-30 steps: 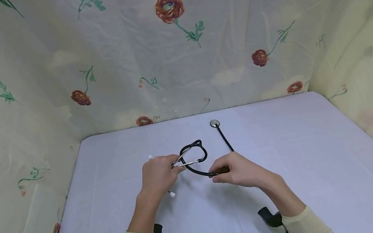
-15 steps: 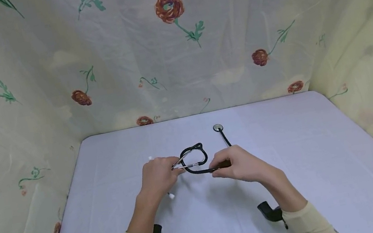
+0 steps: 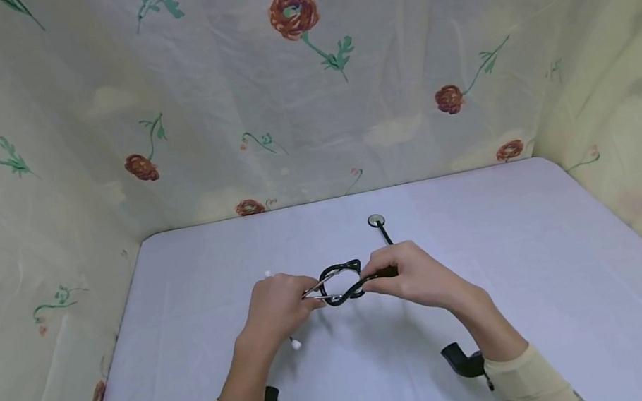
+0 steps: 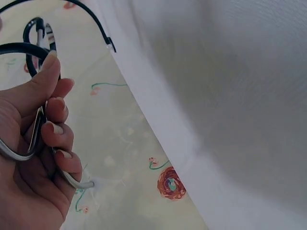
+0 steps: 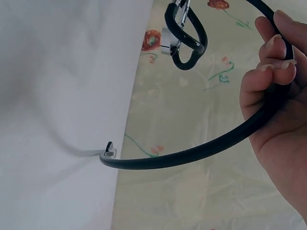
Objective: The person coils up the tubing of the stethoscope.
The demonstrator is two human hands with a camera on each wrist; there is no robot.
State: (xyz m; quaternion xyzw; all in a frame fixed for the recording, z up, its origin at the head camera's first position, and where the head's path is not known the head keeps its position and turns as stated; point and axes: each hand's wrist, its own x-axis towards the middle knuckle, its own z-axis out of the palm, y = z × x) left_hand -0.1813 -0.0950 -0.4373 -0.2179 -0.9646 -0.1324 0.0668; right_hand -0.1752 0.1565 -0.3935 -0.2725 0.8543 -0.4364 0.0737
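Observation:
My two hands hold a stethoscope between them, close over the table. My left hand [image 3: 277,303] grips its folded metal ear tubes [image 4: 36,132], with the fingers curled round them. A white ear tip [image 3: 295,344] pokes out below that hand. In my right hand [image 3: 417,278], thumb and fingers pinch the black tubing [image 5: 192,155]. Between the hands the tubing forms a small loop [image 3: 339,267], and its held part crosses in front of the metal tubes. The round chest piece [image 3: 376,220] hangs off the far end, beyond my right hand.
A white cloth covers the table [image 3: 208,256]. Flower-printed sheeting [image 3: 199,93] closes off the back and both sides. Black wrist pieces [image 3: 465,361] sit by both sleeves.
My right hand has moved up and toward the left hand, bringing the tubing across the ear tubes and closing the curve into a tighter loop. The chest piece has come slightly nearer.

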